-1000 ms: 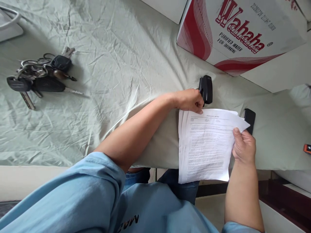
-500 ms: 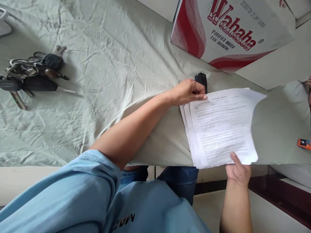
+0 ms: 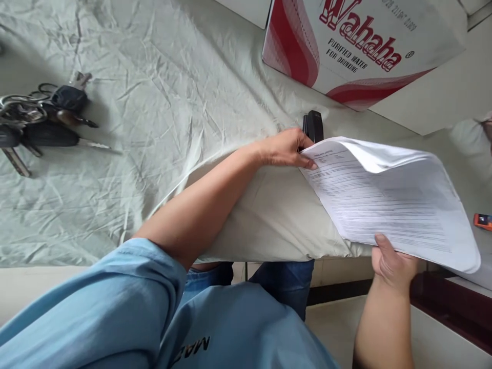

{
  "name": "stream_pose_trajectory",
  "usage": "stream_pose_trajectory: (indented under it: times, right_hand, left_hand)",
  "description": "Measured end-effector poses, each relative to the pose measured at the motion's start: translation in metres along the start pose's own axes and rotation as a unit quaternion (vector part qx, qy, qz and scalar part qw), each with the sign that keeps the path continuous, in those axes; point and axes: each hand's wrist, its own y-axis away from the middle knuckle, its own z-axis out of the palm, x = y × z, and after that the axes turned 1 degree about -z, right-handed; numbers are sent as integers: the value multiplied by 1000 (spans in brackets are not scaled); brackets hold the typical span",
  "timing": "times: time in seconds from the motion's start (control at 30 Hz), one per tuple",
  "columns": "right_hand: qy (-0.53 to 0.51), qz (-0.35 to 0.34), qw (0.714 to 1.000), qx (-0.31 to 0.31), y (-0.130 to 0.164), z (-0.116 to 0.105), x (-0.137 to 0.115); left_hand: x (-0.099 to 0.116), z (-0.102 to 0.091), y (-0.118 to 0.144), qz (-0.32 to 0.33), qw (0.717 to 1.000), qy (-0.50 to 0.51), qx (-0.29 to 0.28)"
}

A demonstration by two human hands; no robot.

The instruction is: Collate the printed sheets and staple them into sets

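A stack of printed white sheets [image 3: 388,195] is lifted off the cloth-covered table [image 3: 161,102], bowed and tilted to the right. My left hand [image 3: 286,148] pinches its upper left corner. My right hand [image 3: 392,261] grips the lower edge from beneath, thumb on top. A black stapler [image 3: 313,125] stands on the cloth just behind my left hand, partly hidden by it.
A bunch of keys with black fobs [image 3: 38,120] lies at the far left. A red and white "Wahaha" carton [image 3: 361,46] stands at the back right. A small orange object [image 3: 483,221] sits at the right edge. The table's front edge runs below my arms.
The sheets have swung from lying upright in front of me to pointing right and have risen off the table. My right hand moved from their right side to the lower edge. A second black object is now hidden.
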Motion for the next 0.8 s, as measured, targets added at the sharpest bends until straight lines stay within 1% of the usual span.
stream_pose_trajectory:
  times: [0.1,0.17,0.27,0.33,0.4,0.5,0.57,0.7,0.77,0.8]
  right_hand:
    - [-11,-40,999,15,-2,0,9]
    - [-18,-48,999,-6,-5,-4,8]
    - [5,2,997,-83,-7,-9,6]
    - [31,28,992,-116,-7,-6,8]
    - [35,28,993,-108,-4,1,12]
    - [7,32,997,-63,6,10,16]
    - [-9,80,996,-45,18,11,17]
    - [-10,218,976,-20,45,4,16]
    - [-1,250,968,-23,51,-2,18]
    - [4,252,967,-27,51,-6,19]
  left_hand:
    - [3,1,2,4,999,40,-8]
    - [5,-2,4,6,998,54,-23]
    - [6,-6,4,13,998,-8,-61]
    - [3,-6,1,17,995,-58,-81]
    - [-1,-5,-1,10,995,-78,-65]
    - [-5,-2,-2,-7,997,-73,-18]
    - [-5,-2,-2,-10,997,-69,-13]
    - [7,-4,0,-50,993,-98,-38]
    - [14,-5,1,-71,989,-116,-58]
    - [18,-5,2,-78,987,-120,-67]
